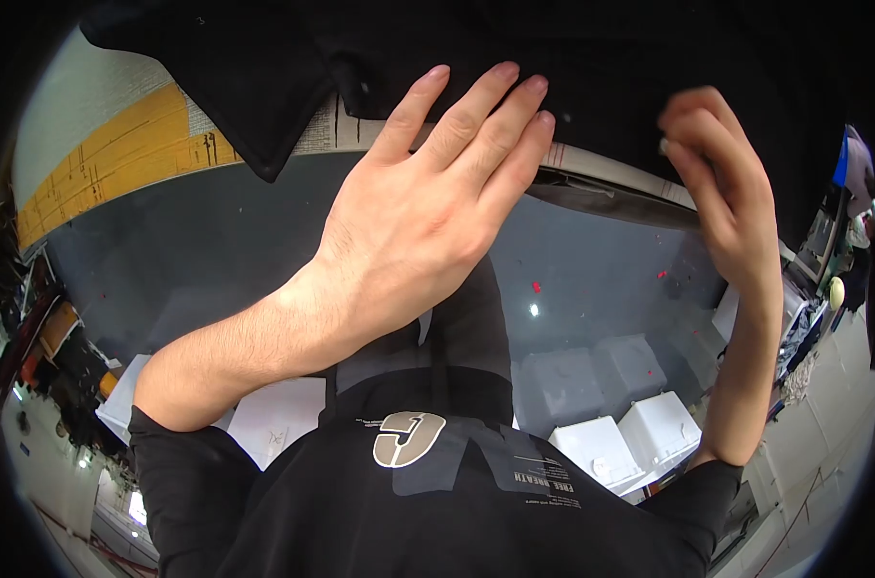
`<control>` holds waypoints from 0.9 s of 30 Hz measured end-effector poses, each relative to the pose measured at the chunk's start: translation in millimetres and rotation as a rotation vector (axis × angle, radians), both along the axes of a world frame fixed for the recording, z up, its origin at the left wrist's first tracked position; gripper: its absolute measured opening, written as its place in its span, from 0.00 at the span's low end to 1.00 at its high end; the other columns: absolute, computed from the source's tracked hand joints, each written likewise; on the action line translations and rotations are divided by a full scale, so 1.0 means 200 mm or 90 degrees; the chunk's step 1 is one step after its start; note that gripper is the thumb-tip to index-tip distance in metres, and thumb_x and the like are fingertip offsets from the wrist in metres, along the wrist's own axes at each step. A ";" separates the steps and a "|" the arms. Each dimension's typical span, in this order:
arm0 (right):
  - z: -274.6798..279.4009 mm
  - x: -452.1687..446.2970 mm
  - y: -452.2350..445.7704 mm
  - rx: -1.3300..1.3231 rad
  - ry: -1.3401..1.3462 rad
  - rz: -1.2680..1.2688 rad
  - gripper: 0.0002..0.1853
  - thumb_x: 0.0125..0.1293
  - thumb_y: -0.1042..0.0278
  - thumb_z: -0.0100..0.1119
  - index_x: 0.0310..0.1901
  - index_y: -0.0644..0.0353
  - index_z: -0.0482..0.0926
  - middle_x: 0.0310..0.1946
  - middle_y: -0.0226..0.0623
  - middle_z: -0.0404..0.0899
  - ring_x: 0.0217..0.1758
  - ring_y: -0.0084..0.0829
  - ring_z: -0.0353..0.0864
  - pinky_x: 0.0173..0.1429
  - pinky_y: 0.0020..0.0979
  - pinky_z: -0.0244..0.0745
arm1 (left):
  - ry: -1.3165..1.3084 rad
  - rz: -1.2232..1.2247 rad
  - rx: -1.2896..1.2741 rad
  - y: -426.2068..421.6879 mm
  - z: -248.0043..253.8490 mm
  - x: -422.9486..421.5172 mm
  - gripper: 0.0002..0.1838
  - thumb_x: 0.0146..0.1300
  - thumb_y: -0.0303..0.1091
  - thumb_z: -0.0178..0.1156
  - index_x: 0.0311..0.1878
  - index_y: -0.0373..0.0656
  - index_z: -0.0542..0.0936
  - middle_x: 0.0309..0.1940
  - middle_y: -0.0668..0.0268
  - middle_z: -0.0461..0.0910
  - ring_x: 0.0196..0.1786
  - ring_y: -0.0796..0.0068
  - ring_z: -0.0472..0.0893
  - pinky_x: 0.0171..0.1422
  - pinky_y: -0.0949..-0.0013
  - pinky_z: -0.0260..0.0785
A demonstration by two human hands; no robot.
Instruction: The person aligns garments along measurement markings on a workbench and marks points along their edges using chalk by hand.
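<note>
A black cloth piece [254, 87] with a pointed corner lies along the top of the view, partly overhanging the table edge. My left hand [437, 193] rests palm down at its near edge, fingers stretched out and slightly spread on the dark cloth. My right hand [721, 169] is over the cloth farther right, its fingers curled in toward the thumb. A small pale spot shows at the tip of that hand; whether it is a nail or something held, I cannot make out.
The table edge [100, 159] carries a yellow strip with black marks. Below is a grey floor [206, 241] with small red scraps. White bins [596, 448] stand by my right side, and a white box [278, 414] by my left. Piled goods line both sides.
</note>
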State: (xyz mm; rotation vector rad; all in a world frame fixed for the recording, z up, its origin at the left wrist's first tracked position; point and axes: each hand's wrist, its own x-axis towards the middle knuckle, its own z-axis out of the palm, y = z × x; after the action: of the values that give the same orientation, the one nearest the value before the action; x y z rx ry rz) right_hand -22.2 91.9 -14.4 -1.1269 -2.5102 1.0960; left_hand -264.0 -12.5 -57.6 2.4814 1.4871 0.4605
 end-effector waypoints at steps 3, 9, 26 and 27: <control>0.00 0.10 -0.01 -0.047 0.015 -0.056 0.01 0.65 0.79 0.52 0.36 0.66 0.73 0.43 0.38 0.72 0.42 0.26 0.73 0.47 0.24 0.67 | -0.016 0.000 -0.017 0.01 0.01 0.00 0.33 0.44 0.18 0.60 0.61 0.35 0.73 0.66 0.56 0.69 0.71 0.58 0.66 0.73 0.51 0.57; -0.01 0.16 -0.02 -0.064 0.045 -0.106 0.02 0.64 0.79 0.52 0.35 0.66 0.74 0.43 0.37 0.75 0.39 0.25 0.74 0.46 0.24 0.69 | -0.029 0.008 -0.033 0.02 0.04 -0.01 0.32 0.45 0.17 0.60 0.59 0.34 0.74 0.65 0.56 0.70 0.69 0.56 0.68 0.72 0.50 0.59; -0.02 0.15 0.01 -0.093 0.040 -0.094 0.01 0.64 0.82 0.51 0.36 0.66 0.72 0.40 0.35 0.71 0.38 0.25 0.70 0.40 0.24 0.66 | -0.018 -0.036 -0.111 0.09 0.07 0.39 0.38 0.44 0.20 0.59 0.66 0.39 0.68 0.68 0.56 0.64 0.71 0.56 0.63 0.74 0.49 0.54; -0.03 0.15 0.02 -0.006 0.007 -0.034 0.02 0.63 0.82 0.52 0.36 0.66 0.72 0.38 0.36 0.69 0.36 0.27 0.69 0.39 0.25 0.65 | -0.002 -0.034 -0.112 0.08 0.06 0.39 0.39 0.44 0.19 0.59 0.66 0.41 0.68 0.68 0.58 0.64 0.72 0.57 0.62 0.74 0.49 0.54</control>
State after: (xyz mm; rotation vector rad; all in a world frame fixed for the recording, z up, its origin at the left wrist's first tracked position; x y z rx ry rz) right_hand 8.7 96.8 -19.5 -1.1800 -2.4534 1.0975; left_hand -185.6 4.3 -44.7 2.3755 1.3920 0.3109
